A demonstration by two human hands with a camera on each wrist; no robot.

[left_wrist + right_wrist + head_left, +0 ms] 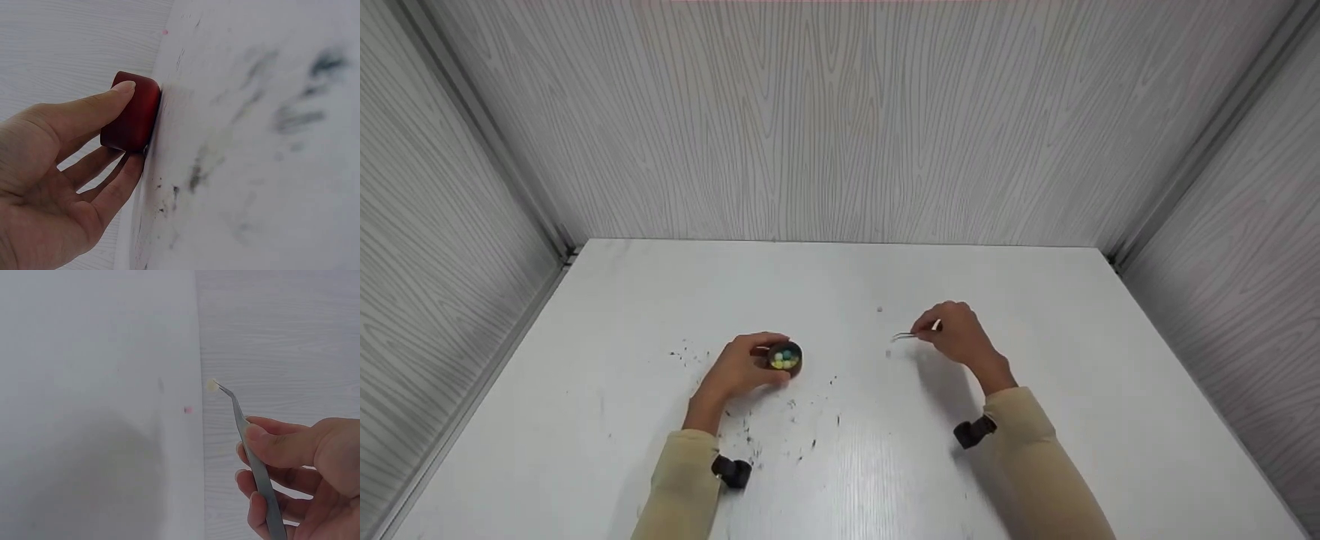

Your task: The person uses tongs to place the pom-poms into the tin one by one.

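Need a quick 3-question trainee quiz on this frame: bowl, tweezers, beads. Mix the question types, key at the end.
1. True or false: the left hand grips the red bowl by its side.
2. What do the tweezers in the right hand hold at their tip?
A. a pale bead
B. a blue bead
C. nothing
3. Fill in: a small ____ bead lies loose on the white table beyond the tweezers' tip.

Key
1. True.
2. A, the pale bead.
3. Pink.
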